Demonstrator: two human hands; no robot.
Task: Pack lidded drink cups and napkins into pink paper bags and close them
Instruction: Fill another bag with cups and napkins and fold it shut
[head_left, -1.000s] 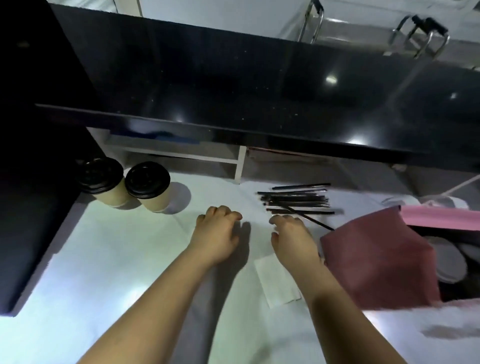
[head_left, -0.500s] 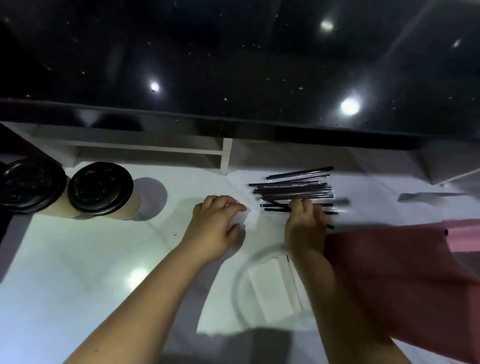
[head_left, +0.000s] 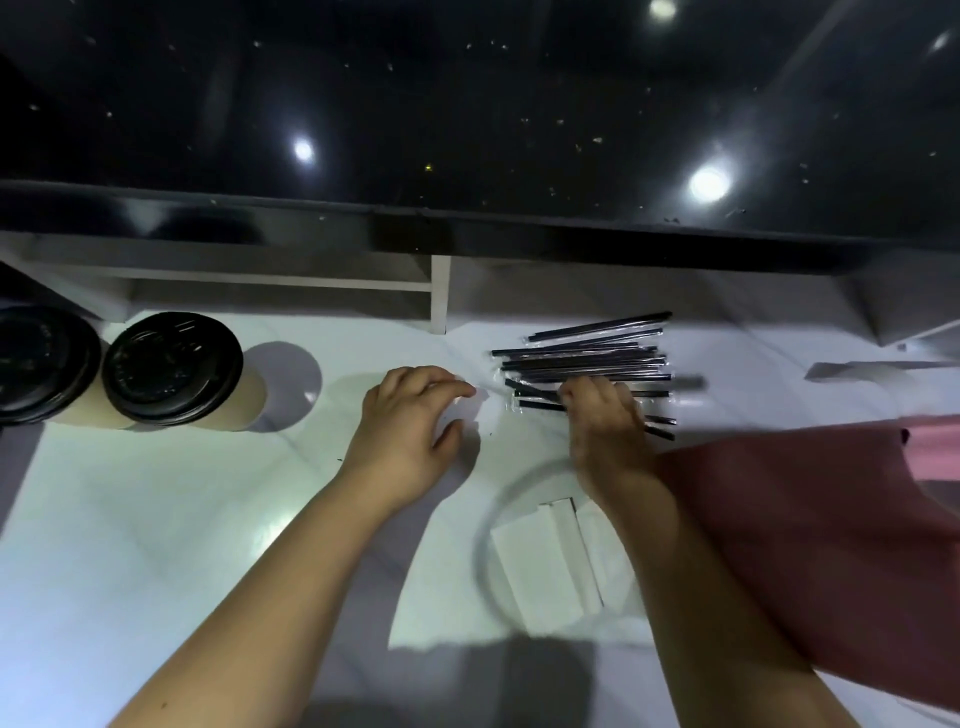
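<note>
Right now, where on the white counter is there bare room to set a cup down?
Widest bare patch: the white counter left of the left forearm, this side of the two lidded cups. A smaller strip between the cups and the left hand. Crowded on the right: straws under the right hand, the napkin, the pink bag.

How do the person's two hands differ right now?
The left hand rests on the white counter, fingers loosely curled, holding nothing; the right hand has its fingers on the black straws, grip unclear. The right hand lies beside the pink bag; the left hand lies nearer the lidded cups. Both are palm down.
</note>
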